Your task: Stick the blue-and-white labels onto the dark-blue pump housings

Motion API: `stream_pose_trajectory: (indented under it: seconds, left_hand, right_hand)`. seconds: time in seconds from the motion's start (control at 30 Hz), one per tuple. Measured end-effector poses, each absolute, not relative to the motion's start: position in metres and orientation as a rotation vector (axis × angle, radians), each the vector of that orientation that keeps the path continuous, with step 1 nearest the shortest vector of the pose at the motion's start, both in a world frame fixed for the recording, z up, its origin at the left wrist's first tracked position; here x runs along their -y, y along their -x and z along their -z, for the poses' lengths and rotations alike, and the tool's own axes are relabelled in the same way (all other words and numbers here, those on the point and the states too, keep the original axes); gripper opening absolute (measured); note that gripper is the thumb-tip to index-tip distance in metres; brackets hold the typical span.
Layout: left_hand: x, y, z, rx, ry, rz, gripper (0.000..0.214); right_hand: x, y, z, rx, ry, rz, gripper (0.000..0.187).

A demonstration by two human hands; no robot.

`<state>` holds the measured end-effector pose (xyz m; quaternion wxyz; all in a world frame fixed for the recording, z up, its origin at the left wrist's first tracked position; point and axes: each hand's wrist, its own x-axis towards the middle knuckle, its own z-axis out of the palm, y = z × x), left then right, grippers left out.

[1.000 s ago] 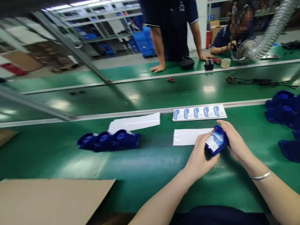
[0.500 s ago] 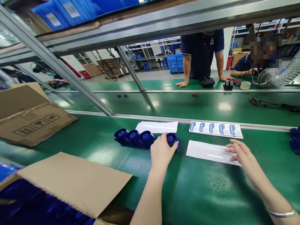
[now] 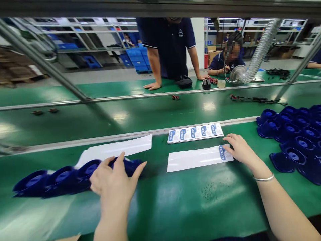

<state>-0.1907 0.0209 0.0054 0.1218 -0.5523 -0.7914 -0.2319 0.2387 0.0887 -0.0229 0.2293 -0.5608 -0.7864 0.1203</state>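
Note:
My left hand (image 3: 112, 182) is spread at a dark blue plastic part (image 3: 131, 166), the rightmost of a row, with thumb and fingers apart around its near side. Contact between them is hard to make out. Further left in the row stand more blue plastic parts (image 3: 61, 179) with round tops. My right hand (image 3: 239, 150) hovers over the right end of a white label sheet (image 3: 193, 159), its fingers apart. One blue-and-white label (image 3: 224, 153) shows on that end, close to the fingertips. Behind it lies a stack of printed label sheets (image 3: 195, 133).
A blank white sheet (image 3: 117, 147) lies behind the row. Many blue plastic parts (image 3: 292, 155) crowd the right side. A metal rail (image 3: 140, 132) edges the green bench. Beyond, a person in a dark shirt (image 3: 173, 47) leans on another bench, and another person sits near a silver duct (image 3: 262, 50).
The view has swung right, bringing the crowded blue parts into sight. My left hand's fingers have spread from around the end part. My right hand remains by the sheet's right end, its label now visible.

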Motion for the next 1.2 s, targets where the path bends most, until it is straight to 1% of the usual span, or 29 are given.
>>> stream_pose_trajectory:
  seconds: [0.07, 0.17, 0.23, 0.3, 0.33, 0.37, 0.47, 0.53, 0.63, 0.73, 0.83, 0.93, 1.0, 1.07, 1.13, 1.2]
  left_hand:
    - [-0.026, 0.162, -0.002, 2.197, 1.892, 0.680, 0.067]
    - [-0.026, 0.103, 0.007, 1.857, 2.407, 0.651, 0.068]
    - [-0.025, 0.065, 0.015, 1.640, 2.662, 0.598, 0.080]
    - [-0.025, 0.034, 0.023, 1.466, 2.835, 0.521, 0.094]
    - [-0.026, 0.022, 0.025, 1.401, 2.876, 0.499, 0.095]
    - [-0.027, 0.014, 0.027, 1.356, 2.884, 0.482, 0.091]
    - [-0.037, 0.007, 0.022, 1.316, 2.803, 0.453, 0.061]
    - [-0.050, 0.016, 0.010, 1.327, 2.748, 0.430, 0.052]
    - [-0.077, 0.046, -0.023, 1.398, 2.654, 0.390, 0.053]
    - [-0.110, 0.093, -0.064, 1.533, 2.504, 0.315, 0.048]
    - [-0.134, 0.151, -0.090, 1.645, 2.407, 0.185, 0.053]
    - [-0.146, 0.208, -0.089, 1.760, 2.396, -0.022, 0.060]
    - [-0.149, 0.241, -0.076, 1.852, 2.406, -0.152, 0.063]
    - [-0.152, 0.266, -0.061, 1.954, 2.420, -0.253, 0.071]
    - [-0.156, 0.282, -0.049, 2.055, 2.449, -0.309, 0.081]
    - [-0.159, 0.290, -0.041, 2.126, 2.501, -0.304, 0.084]
  right_hand:
    - [-0.087, -0.240, 0.021, 2.200, 1.551, -0.373, 0.025]
    - [-0.083, -0.235, 0.013, 2.265, 1.497, -0.429, 0.007]
    - [-0.079, -0.231, 0.004, 2.301, 1.407, -0.495, 0.007]
    - [-0.074, -0.229, -0.006, 2.293, 1.265, -0.646, 0.006]
    - [-0.072, -0.229, -0.012, 2.267, 1.180, -0.745, 0.005]
    - [-0.070, -0.229, -0.017, 2.224, 1.089, -0.846, 0.005]
    - [-0.066, -0.230, -0.028, 1.979, 0.816, -1.049, 0.008]
    - [-0.065, -0.232, -0.031, 1.677, 0.649, -1.092, 0.009]
    - [-0.067, -0.235, -0.030, 1.262, 0.573, -1.088, 0.007]
    - [-0.069, -0.234, -0.027, 1.121, 0.643, -1.126, 0.009]
    - [-0.067, -0.230, -0.026, 1.122, 0.698, -1.168, 0.009]
    - [-0.065, -0.227, -0.026, 1.140, 0.745, -1.164, 0.011]
    - [-0.065, -0.226, -0.026, 1.138, 0.770, -1.163, 0.012]
    - [-0.065, -0.226, -0.025, 1.135, 0.784, -1.173, 0.012]
    - [-0.065, -0.227, -0.025, 1.132, 0.797, -1.188, 0.013]
    - [-0.067, -0.227, -0.025, 1.135, 0.812, -1.200, 0.013]
